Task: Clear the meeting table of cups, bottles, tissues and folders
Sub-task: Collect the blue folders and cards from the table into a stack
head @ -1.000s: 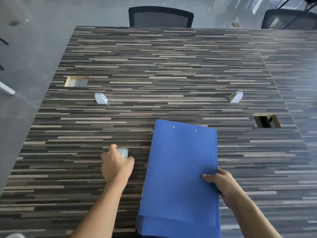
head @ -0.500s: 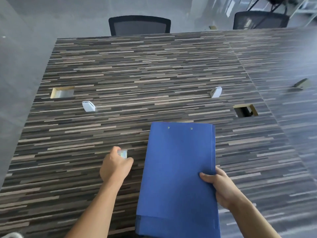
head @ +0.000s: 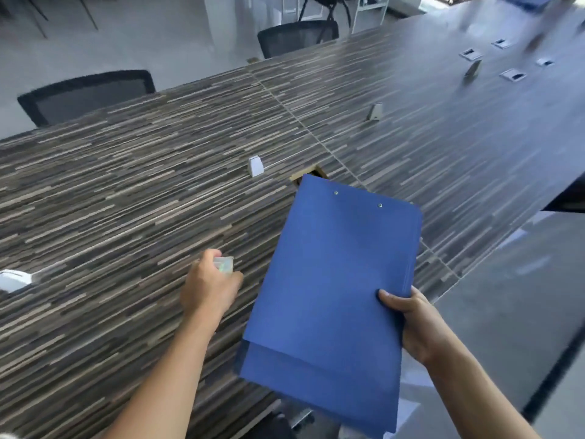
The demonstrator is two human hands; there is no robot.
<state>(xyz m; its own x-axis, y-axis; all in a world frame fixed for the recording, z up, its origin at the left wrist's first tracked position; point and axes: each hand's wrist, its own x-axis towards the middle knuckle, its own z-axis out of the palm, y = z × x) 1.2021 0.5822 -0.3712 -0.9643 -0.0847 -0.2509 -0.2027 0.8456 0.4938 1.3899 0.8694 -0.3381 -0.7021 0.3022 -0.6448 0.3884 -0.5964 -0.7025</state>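
The right hand [head: 411, 321] pinches a stack of flat blue card folders [head: 332, 280] by its right long edge, thumb on top. The stack hangs over the near edge of the striped dark wood-pattern worktop [head: 126, 201], its long axis pointing away and slightly right. Just left of it, the left hand [head: 210, 285] curls round a small pale translucent object [head: 225, 264]. Both grips match half a second earlier, but the view has swung right.

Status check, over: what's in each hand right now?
Left hand grips small clear object. Right hand holds stacked blue card folders. Nothing blocks either hand.
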